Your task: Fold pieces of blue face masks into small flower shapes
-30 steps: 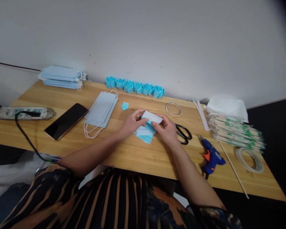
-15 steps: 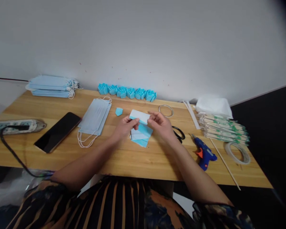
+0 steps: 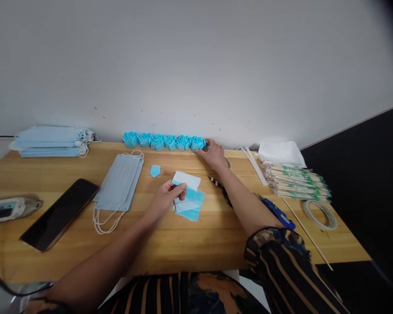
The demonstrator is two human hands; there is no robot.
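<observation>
Spatially, the relation of note is right hand (image 3: 215, 153) to flower row (image 3: 157, 142). The row lies at the far side of the tabletop (image 3: 170, 250), close to the wall (image 3: 183, 65), its long axis running left to right. The right hand is at its right end, thumb and fingers curled beside the rightmost flower (image 3: 198, 143), apparently in contact; whether they grip it cannot be told. Left hand (image 3: 167, 197) is nearer the tabletop's near edge, well apart from the row; thumb and fingers pinch a white-and-blue piece (image 3: 187, 179), held above the loose pieces (image 3: 189, 215). For reach to the row, the right hand is the nearer one. Far-left of the left hand: small blue cutout (image 3: 155, 171). Scissors (image 3: 215, 181) lie partly hidden by the right forearm.
</observation>
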